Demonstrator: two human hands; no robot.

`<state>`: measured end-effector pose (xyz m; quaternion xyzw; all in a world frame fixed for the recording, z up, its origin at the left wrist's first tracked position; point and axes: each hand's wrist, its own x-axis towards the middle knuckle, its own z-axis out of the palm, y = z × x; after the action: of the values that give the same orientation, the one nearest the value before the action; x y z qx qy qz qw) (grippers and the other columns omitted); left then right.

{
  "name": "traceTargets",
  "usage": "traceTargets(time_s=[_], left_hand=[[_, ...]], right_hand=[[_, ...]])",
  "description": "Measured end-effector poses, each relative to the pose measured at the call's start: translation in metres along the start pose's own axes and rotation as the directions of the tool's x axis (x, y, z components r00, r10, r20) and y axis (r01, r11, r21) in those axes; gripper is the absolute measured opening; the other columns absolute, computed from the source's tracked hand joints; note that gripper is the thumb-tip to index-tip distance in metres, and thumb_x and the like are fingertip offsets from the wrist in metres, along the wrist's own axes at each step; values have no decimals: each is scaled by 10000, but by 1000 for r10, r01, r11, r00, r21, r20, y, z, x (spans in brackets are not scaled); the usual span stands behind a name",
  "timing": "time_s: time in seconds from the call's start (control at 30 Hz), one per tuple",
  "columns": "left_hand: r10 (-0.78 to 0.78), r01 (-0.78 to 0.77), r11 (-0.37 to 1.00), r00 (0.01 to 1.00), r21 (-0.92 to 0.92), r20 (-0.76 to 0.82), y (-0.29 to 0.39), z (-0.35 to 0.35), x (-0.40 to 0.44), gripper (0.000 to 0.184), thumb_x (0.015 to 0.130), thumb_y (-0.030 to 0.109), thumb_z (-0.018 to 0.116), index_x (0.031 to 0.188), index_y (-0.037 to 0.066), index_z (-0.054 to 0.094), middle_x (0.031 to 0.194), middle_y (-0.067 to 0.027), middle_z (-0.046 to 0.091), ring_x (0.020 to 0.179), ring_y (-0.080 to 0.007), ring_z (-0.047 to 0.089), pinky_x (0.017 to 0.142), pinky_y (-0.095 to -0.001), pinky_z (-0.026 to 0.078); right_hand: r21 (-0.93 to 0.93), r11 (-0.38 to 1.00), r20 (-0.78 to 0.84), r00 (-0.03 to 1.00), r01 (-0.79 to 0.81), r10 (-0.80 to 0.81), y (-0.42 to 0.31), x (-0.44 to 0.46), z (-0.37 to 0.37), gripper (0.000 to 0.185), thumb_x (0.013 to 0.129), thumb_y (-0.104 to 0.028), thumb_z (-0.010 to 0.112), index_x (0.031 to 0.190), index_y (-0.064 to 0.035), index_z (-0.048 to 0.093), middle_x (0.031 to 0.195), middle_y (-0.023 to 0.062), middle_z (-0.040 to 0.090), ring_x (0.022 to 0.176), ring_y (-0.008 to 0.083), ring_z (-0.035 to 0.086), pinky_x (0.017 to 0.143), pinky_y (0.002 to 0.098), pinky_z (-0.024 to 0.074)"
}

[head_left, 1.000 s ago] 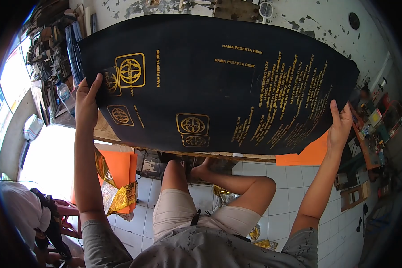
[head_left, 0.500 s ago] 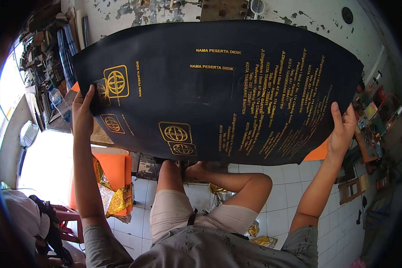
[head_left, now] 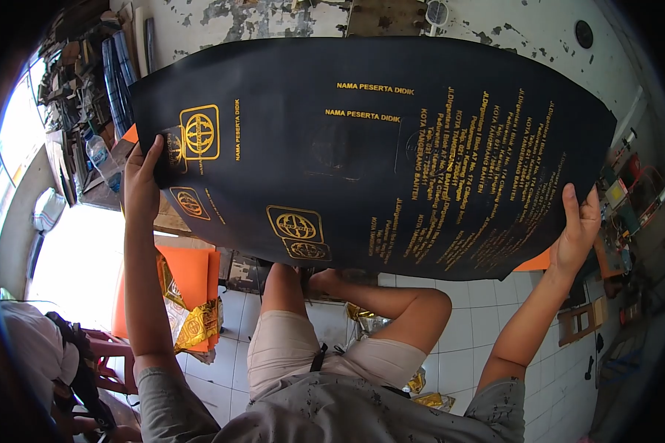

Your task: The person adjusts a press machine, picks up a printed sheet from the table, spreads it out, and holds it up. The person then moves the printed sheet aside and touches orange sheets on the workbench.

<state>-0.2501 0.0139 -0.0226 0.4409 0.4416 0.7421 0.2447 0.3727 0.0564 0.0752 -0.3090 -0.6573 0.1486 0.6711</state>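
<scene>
A large black sheet (head_left: 295, 148) is stretched out in front of me, its middle bowed, with gold emblems on the left and rows of gold lettering on the right. My left hand (head_left: 142, 177) grips its left edge, thumb on the near face. At the right edge my right hand (head_left: 575, 229) pinches the sheet with the thumb in front; the fingers behind are partly hidden. Orange sheets (head_left: 192, 280) lie below on the left, with crumpled gold foil (head_left: 199, 325) on them. Another orange piece (head_left: 536, 262) shows under the sheet near my right hand.
Behind the black sheet is a wooden table (head_left: 174, 218), mostly covered from view. A plastic bottle (head_left: 100, 151) lies at the left. A person in a white top (head_left: 33, 347) is at the lower left beside a red stool (head_left: 111, 351). More foil (head_left: 436, 401) is on the tiled floor.
The black sheet has lowered slightly, its right end most, and my right hand has moved down and to the right with it. Both hands keep their hold.
</scene>
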Motion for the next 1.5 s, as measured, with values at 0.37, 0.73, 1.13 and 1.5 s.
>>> traceTargets(time_s=[0.37, 0.73, 1.13, 1.5], left_hand=[[28, -28, 999, 1000, -15, 10, 2, 3, -5, 274, 1016, 208, 643, 1187, -6, 651, 1033, -72, 735, 851, -88, 708, 767, -219, 562], [-1, 0, 1000, 999, 7, 36, 5, -2, -9, 299, 1031, 228, 625, 1255, 29, 636, 1078, -40, 725, 913, -77, 698, 789, -228, 556], [-5, 4, 1000, 1000, -14, -19, 0, 4, -8, 304, 1008, 240, 663, 1162, -21, 678, 1014, -69, 742, 849, -82, 705, 750, -213, 550], [-17, 17, 1000, 1000, 24, -13, -4, 7, -8, 271, 1009, 246, 662, 1140, 8, 674, 985, -47, 739, 800, -68, 700, 708, -202, 558]], right_hand=[[-22, 1000, -26, 1000, -14, 13, -3, 0, 1, 433, 982, -128, 677, 1359, 60, 574, 1287, 129, 662, 1160, 154, 614, 1065, 292, 429], [-23, 999, -5, 999, -36, 36, -3, -1, 2, 453, 981, -138, 684, 1369, 64, 565, 1290, 127, 659, 1153, 150, 613, 1059, 289, 426], [-27, 998, 12, 998, -56, 57, 1, -1, -1, 457, 978, -108, 677, 1387, 58, 554, 1323, 127, 642, 1184, 145, 594, 1062, 286, 419], [-36, 998, 22, 998, -51, 52, 6, -1, 2, 443, 974, -107, 683, 1370, 55, 569, 1288, 124, 665, 1153, 151, 620, 1047, 288, 437]])
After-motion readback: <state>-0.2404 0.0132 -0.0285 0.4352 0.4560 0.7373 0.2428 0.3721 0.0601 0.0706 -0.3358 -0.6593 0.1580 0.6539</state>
